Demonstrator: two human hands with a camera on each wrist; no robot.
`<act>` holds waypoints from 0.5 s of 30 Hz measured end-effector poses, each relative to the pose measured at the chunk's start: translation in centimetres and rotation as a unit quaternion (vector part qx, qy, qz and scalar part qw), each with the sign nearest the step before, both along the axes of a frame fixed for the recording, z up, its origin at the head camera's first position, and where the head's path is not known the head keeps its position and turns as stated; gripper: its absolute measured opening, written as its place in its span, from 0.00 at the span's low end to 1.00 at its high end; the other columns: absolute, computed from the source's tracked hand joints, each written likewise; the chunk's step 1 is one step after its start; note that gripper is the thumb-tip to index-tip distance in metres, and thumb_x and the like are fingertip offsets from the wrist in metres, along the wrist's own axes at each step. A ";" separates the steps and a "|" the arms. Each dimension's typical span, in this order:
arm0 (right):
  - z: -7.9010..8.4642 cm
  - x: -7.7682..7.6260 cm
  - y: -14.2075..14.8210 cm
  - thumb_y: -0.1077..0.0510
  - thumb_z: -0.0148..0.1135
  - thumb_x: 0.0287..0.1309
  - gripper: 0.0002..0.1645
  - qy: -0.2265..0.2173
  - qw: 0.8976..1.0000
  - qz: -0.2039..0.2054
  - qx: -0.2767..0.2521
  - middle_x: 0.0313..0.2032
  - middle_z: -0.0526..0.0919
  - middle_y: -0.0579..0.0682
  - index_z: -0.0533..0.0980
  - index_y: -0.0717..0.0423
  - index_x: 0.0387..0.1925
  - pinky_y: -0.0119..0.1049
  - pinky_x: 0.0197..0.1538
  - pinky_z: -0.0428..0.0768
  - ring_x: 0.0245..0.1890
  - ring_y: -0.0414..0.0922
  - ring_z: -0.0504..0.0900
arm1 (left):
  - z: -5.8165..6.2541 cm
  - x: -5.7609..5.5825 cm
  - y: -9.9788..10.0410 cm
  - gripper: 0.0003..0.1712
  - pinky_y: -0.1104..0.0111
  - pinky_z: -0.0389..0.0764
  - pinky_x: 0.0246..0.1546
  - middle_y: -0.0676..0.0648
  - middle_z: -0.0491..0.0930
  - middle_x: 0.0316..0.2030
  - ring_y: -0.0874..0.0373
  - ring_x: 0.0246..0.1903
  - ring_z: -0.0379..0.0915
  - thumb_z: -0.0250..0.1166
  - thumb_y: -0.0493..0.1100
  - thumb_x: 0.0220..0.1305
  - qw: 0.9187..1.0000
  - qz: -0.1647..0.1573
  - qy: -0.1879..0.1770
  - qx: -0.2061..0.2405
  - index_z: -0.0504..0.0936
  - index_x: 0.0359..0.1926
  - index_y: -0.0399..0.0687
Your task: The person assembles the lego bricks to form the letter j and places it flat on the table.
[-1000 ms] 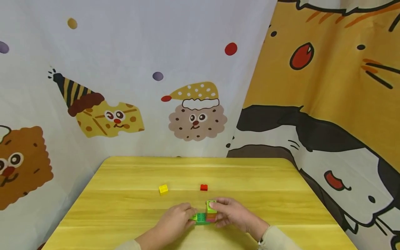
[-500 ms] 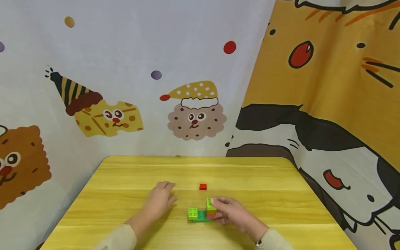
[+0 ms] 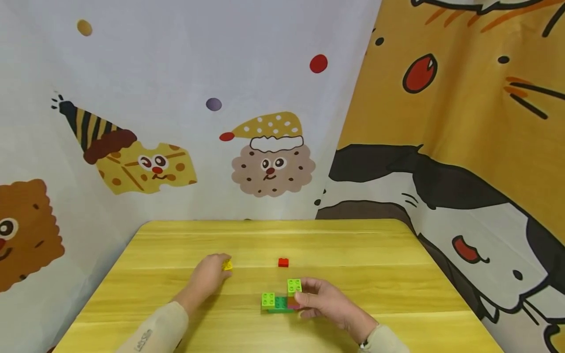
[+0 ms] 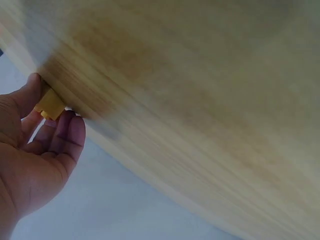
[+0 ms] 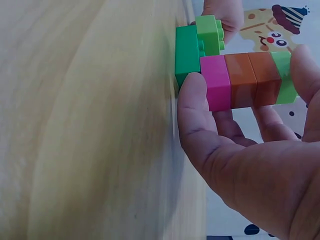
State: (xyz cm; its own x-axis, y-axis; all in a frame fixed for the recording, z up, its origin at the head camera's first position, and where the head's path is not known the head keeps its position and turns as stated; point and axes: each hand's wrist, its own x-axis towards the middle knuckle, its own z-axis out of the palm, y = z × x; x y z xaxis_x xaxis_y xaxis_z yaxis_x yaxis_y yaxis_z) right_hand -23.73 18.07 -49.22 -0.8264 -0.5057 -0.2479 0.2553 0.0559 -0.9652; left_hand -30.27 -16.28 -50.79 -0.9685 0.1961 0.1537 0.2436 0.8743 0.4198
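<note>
My left hand [image 3: 206, 278] pinches a yellow toy brick [image 3: 227, 265] at the left of the table. In the left wrist view, thumb and fingers lie on either side of this yellow brick [image 4: 51, 104]. My right hand [image 3: 328, 303] holds the stack at the right end of a dark green base brick [image 3: 280, 304]. From the base up, the right wrist view shows a pink brick [image 5: 216, 82], two orange bricks [image 5: 242, 79] and a lime brick [image 5: 286, 79]. Another lime brick [image 3: 268, 299] sits on the base's left end.
A red brick [image 3: 283, 263] lies on the wooden table [image 3: 353, 245], beyond the stack and right of the left hand. Behind the table hangs a cloth [image 3: 176, 59] printed with cartoon figures.
The left hand has left the lime brick on the base, moved left and away from me, and taken hold of the yellow brick. The right hand stays at the stack; its thumb sits lower.
</note>
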 end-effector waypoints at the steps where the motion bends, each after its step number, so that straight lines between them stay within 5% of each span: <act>1: 0.0 0.0 0.0 0.49 0.65 0.65 0.36 0.002 1.000 0.002 -0.003 0.56 0.76 0.58 0.67 0.66 0.66 0.50 0.47 0.84 0.47 0.54 0.81 | 0.0 0.0 0.0 0.27 0.54 0.83 0.46 0.42 0.84 0.45 0.45 0.45 0.81 0.76 0.42 0.55 1.000 0.000 -0.002 0.000 0.81 0.55 0.38; 9: -0.2 0.1 0.0 0.54 0.67 0.64 0.30 0.007 1.000 0.006 -0.018 0.54 0.77 0.59 0.71 0.65 0.62 0.50 0.47 0.84 0.46 0.55 0.82 | 1.7 0.8 1.9 0.26 0.56 0.83 0.46 0.42 0.83 0.50 0.47 0.47 0.79 0.75 0.40 0.57 0.997 -0.023 -0.019 0.066 0.81 0.56 0.39; 15: -0.1 0.1 -0.2 0.54 0.67 0.64 0.30 0.010 1.000 0.006 -0.014 0.54 0.77 0.58 0.71 0.64 0.63 0.51 0.48 0.83 0.47 0.56 0.82 | 5.2 3.2 6.3 0.24 0.63 0.83 0.42 0.49 0.83 0.49 0.56 0.43 0.78 0.73 0.44 0.60 0.985 -0.114 -0.004 0.132 0.82 0.57 0.44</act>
